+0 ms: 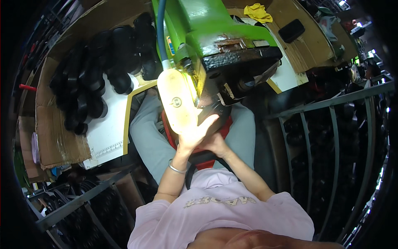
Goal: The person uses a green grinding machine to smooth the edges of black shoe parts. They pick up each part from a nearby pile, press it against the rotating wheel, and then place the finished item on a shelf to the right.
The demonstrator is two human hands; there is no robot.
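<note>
Below the green machine (232, 31), a glossy black shoe (219, 111) is held at the machine's dark working end, mostly hidden by my hands and the shadow. My left hand (194, 136) grips its near side, thumb stretched out along it and fingers out of sight. Under and to the right of that, my right hand (215, 144) is closed round the shoe from below, its fingertips hidden. A cream, oblong lamp head (176, 101) on a blue flexible neck (161, 33) glares just left of the work, overlapping the left hand's edge in the picture.
Several black shoes (95, 62) are heaped on the white table (107, 120) at left, inside cardboard walls (58, 137). A yellow cloth (258, 13) and a black block (291, 30) lie at far right. Metal racks (304, 133) with dark goods flank me.
</note>
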